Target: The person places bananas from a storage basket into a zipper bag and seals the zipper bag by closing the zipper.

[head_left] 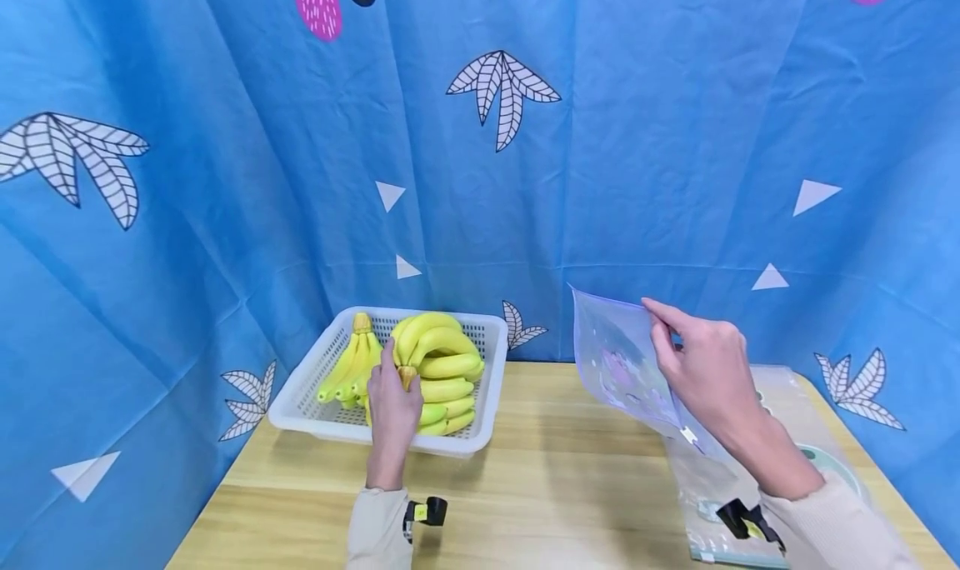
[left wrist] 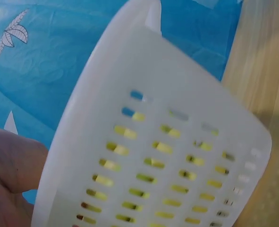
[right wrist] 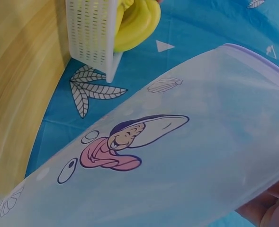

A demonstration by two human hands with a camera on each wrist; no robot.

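A white perforated plastic basket (head_left: pixel 480 447) on the table holds two bunches of yellow bananas. My left hand (head_left: pixel 393 407) reaches over its front rim and grips the right-hand bunch of bananas (head_left: pixel 442 366) at the stem, between thumb and fingers. Left of that hand lies the other bunch of bananas (head_left: pixel 348 370). In the left wrist view the basket wall (left wrist: pixel 177 94) hides most of the grip. My right hand (head_left: pixel 708 378) pinches the upper edge of a translucent purple-edged zip bag (head_left: pixel 618 362), which hangs tilted above the table. A cartoon print shows on the bag in the right wrist view.
Under my right forearm, a clear zip bag (head_left: pixel 708 512) with a green edge lies flat on the wooden table (head_left: pixel 570 487). A blue patterned curtain (head_left: pixel 637 137) stands around the table's back and sides.
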